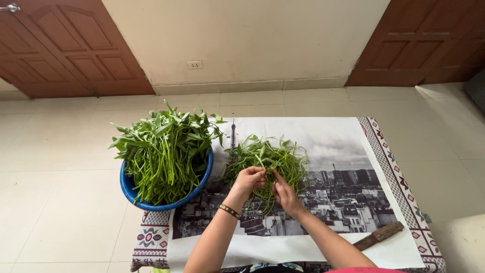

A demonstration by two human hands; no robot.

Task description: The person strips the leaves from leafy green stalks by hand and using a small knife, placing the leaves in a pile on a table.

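A home, floor-level food prep in a tiled room
Cream floor tiles (65, 151), two brown panelled wooden doors (76, 45), a wall socket (194, 64), and a patterned mat (399, 177) under a cityscape poster (343, 151) with a blue bowl (132, 193) of greens at its left edge

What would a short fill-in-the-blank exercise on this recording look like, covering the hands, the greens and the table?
1. Both hands, left hand and right hand, work at the loose pile of greens lying on a black-and-white ____ print.
2. The larger bunch of greens sits in a ____ basin.
3. The black wristband is on the ____ wrist.
4. The wooden-handled tool lies near the person's ____ forearm.

Missing words: city; blue; left; right
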